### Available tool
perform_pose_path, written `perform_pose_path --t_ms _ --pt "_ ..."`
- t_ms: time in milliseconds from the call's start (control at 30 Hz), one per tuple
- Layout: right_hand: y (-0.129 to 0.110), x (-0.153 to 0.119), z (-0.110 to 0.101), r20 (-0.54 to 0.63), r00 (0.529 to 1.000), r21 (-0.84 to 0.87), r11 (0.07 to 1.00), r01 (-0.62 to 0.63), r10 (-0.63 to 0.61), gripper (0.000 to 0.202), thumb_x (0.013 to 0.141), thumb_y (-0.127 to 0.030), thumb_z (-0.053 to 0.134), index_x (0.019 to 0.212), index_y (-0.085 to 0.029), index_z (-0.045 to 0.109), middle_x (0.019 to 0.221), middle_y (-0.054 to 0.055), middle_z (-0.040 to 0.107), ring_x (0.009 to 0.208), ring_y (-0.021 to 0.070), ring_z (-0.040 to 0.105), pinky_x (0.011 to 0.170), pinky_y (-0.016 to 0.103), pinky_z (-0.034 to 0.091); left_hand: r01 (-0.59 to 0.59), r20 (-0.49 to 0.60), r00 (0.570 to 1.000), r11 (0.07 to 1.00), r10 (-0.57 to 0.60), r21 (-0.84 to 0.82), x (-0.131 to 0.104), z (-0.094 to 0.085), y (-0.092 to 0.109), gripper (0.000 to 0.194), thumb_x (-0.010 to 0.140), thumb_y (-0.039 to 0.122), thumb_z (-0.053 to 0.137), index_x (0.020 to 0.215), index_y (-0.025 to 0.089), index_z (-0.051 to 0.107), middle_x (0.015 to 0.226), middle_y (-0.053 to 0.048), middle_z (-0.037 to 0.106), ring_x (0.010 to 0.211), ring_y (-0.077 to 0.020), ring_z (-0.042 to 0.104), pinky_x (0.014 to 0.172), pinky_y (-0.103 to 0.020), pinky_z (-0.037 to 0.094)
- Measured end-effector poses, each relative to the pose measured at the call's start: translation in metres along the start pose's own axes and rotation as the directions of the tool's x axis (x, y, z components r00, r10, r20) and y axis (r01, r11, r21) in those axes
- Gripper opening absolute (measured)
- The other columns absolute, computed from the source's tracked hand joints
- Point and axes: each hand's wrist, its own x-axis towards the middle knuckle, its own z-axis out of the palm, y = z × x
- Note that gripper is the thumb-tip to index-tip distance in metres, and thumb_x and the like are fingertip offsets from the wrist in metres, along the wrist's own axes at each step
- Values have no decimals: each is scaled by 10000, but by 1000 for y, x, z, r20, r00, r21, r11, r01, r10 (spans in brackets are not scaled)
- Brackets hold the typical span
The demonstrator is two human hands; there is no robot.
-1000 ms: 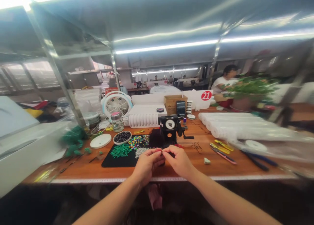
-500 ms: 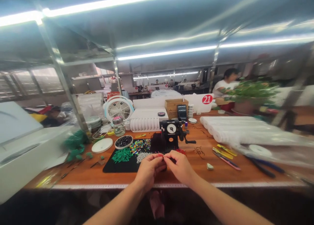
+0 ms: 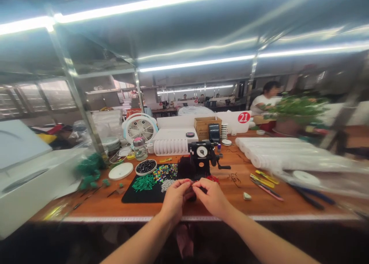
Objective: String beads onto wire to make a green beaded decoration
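My left hand [image 3: 176,196] and my right hand [image 3: 211,196] meet near the table's front edge, both closed with fingertips pinched together. Whatever sits between the fingertips is too small to name. Beyond them stands a black hand-cranked machine [image 3: 201,160] with a round white dial. To the left, a black mat [image 3: 129,196] bears green tube-like pieces [image 3: 144,182], multicoloured beads [image 3: 164,172] and silvery beads [image 3: 167,185]. A round dish [image 3: 156,165] of black pieces rests at the mat's back edge. A dark bundle [image 3: 186,167] lies beside the machine, and red pieces [image 3: 212,179] show behind my right hand.
On the right lie yellow-handled cutters [image 3: 262,180], dark-handled pliers [image 3: 308,198] and wrapped white rolls [image 3: 276,153]. A white lid [image 3: 120,171], a jar [image 3: 140,148] and a fan [image 3: 141,128] stand left. A white box [image 3: 25,195] fills the left edge. A person [image 3: 265,100] sits beyond.
Both hands stay together in nearly the same place, with the fingertips slightly shifted. The whole view has moved a little; nothing on the table has visibly moved.
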Motion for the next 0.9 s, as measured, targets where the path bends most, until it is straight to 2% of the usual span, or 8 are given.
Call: perform_pose_path --t_ms 167,533,633,733,767,800,867,900 --pt "-2 2 -8 81 996 13 999 -48 47 190 805 -207 525 715 -160 686 711 36 651 694 166 578 672 268 415 -21 -45 999 999 23 43 5 5 -2 237 559 211 798 722 127 648 685 -23 640 644 -112 584 599 -197 442" --pt "-2 5 -21 205 972 85 987 -138 118 189 765 -227 528 651 -150 658 641 4 620 637 143 526 619 243 385 24 93 995 991 -37 129 0 16 2 243 512 250 726 661 157 559 633 6 582 572 -110 528 559 -218 382" --pt "1 6 -23 250 958 120 977 -177 143 170 731 -200 542 589 -152 623 563 -27 558 575 113 478 564 222 354 -43 152 988 971 7 234 0 15 2 207 552 276 707 637 153 564 565 13 538 504 -106 460 514 -228 337" --pt "7 7 -24 280 939 147 957 -248 200 180 718 -203 547 553 -151 595 474 -49 469 481 86 412 480 212 305 -183 202 972 922 118 342 -5 8 10 167 583 236 724 695 158 629 653 0 560 611 -132 485 600 -249 368" --pt "9 7 -25 290 931 158 948 -276 223 183 722 -215 549 556 -150 594 456 -53 451 449 79 394 452 209 290 -288 241 949 866 202 408 -6 5 13 147 604 207 720 726 169 646 711 -7 569 688 -148 502 662 -261 378" --pt "12 7 -25 299 923 169 938 -303 245 183 726 -231 551 570 -149 599 445 -56 442 421 75 382 426 207 279 -426 310 901 758 304 494 -8 1 17 125 636 178 703 752 185 657 762 -13 571 760 -163 505 720 -276 376" --pt "15 7 -25 310 910 192 918 -346 277 176 732 -260 557 613 -144 615 443 -57 444 385 69 369 387 202 262 -691 538 718 358 442 628 -10 -7 21 111 718 126 636 790 206 664 832 -29 572 839 -184 496 775 -308 359" --pt "17 7 -25 312 906 203 911 -358 287 175 734 -272 560 636 -141 624 444 -57 446 376 67 366 376 199 256 -762 651 617 129 441 635 -11 -11 21 130 755 110 603 813 209 665 854 -39 576 846 -192 495 776 -323 356"
